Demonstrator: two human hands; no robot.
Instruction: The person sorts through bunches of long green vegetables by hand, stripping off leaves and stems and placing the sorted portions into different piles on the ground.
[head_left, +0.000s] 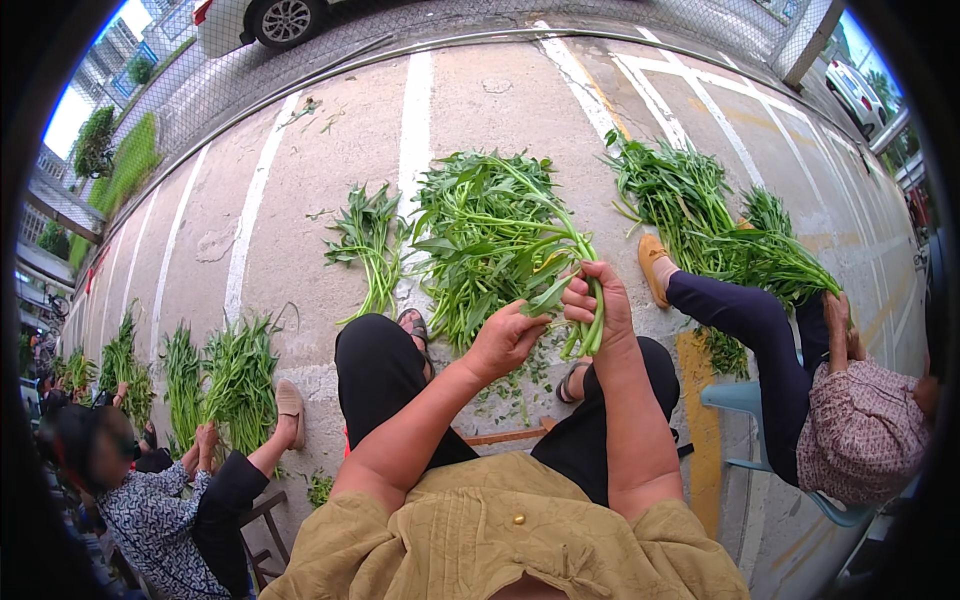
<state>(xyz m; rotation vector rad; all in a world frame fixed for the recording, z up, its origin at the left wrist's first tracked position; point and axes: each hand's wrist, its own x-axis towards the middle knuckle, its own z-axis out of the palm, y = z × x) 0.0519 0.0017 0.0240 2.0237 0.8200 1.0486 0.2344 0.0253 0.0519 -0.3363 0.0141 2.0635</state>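
A bunch of water spinach (559, 217) is gripped near its stem ends in my right hand (606, 304), its leafy tops reaching up and to the left. My left hand (504, 339) pinches a leaf (549, 296) low on that bunch. Beneath and beyond both hands, a large heap of water spinach (457, 225) lies on the concrete. To its left rests a smaller bundle (367, 244), stems pointing towards me. Torn leaf scraps (517, 390) are scattered on the ground between my feet.
A seated person (855, 427) at right holds more water spinach (780, 255) beside a blue plastic chair (739, 397). At left another seated person (165, 510) handles greens (240, 375). A chain-link fence (360, 37) borders the painted concrete, with a parked car (225, 26) beyond.
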